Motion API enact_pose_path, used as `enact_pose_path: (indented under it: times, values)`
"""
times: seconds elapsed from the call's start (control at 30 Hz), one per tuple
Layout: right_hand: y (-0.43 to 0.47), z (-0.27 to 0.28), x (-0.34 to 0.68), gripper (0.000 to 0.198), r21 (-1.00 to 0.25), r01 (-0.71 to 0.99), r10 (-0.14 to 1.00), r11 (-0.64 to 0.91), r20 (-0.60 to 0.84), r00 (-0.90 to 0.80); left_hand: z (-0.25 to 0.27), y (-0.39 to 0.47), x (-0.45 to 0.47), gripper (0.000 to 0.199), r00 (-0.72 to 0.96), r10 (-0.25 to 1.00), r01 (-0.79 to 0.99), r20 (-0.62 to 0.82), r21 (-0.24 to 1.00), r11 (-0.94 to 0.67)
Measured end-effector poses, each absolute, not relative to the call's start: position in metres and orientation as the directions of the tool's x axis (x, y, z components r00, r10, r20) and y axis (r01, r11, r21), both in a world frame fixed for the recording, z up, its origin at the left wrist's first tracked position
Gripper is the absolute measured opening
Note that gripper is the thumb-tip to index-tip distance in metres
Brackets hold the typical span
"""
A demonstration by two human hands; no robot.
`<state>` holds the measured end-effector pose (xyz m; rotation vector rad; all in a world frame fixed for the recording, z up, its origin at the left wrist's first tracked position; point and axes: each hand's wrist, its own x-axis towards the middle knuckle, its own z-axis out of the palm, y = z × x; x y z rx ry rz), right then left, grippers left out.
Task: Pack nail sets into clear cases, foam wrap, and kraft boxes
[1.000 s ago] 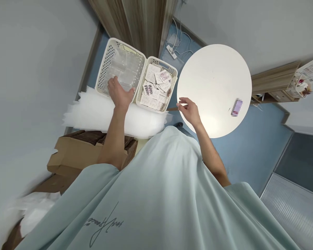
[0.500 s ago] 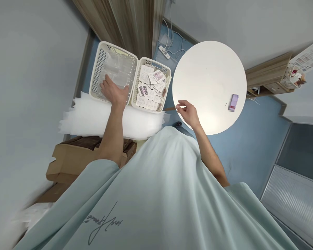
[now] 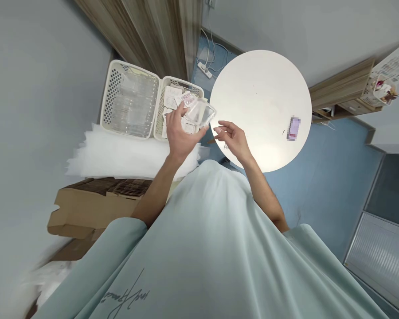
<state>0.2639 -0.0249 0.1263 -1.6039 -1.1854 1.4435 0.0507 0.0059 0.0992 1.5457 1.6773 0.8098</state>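
Between the thumb and fingers of my left hand (image 3: 181,133) is a clear plastic box (image 3: 202,113), held above the right-hand basket and close to the table's left edge. My right hand (image 3: 234,139) hovers at the near left edge of the round white table (image 3: 262,88), fingers apart and nothing in them, a short way right of the box. Below my left hand, a white basket (image 3: 199,91) holds printed cards (image 3: 172,96), some with pink or dark pieces on them. Left of it, a larger white basket (image 3: 107,99) contains several clear plastic boxes (image 3: 131,104).
A blurred purple item (image 3: 293,128) lies on the table's right side. White foam sheets (image 3: 129,153) are stacked in front of the baskets, above an open cardboard box (image 3: 89,208). A power strip (image 3: 204,70) with cables is on the blue floor behind.
My left hand has come out of the larger basket and moved right, now with a clear plastic box in it. The right hand stays near the table edge, its fingers slightly more spread.
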Motion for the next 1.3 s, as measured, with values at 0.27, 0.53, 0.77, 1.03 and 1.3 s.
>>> enact_pose_path:
  times: [0.27,0.53,0.77,1.03,1.3]
  values:
    - [-0.043,0.116,0.320,0.069,-0.905,0.095,0.909,-0.415,-0.409,0.078,0.116,-0.037,0.144,0.105,0.031,0.988,0.493,-0.150,0.862,0.115]
    - [-0.054,0.114,0.417,0.057,-0.891,0.044,0.890,-0.452,-0.447,0.091,0.117,-0.038,0.190,0.081,0.140,0.934,0.149,-0.329,0.939,0.309]
    - [-0.066,0.112,0.466,0.071,-0.864,-0.076,0.866,-0.497,-0.487,-0.115,0.114,-0.029,0.208,0.086,0.401,0.772,0.098,-0.494,0.861,0.500]
    - [-0.077,0.110,0.475,0.063,-0.865,-0.102,0.864,-0.492,-0.470,-0.179,0.114,-0.039,0.229,0.101,0.495,0.724,0.065,-0.481,0.851,0.521]
    - [-0.079,0.126,0.468,0.057,-0.880,-0.013,0.842,-0.475,-0.451,-0.296,0.114,-0.047,0.224,0.094,0.415,0.770,0.136,-0.484,0.870,0.474]
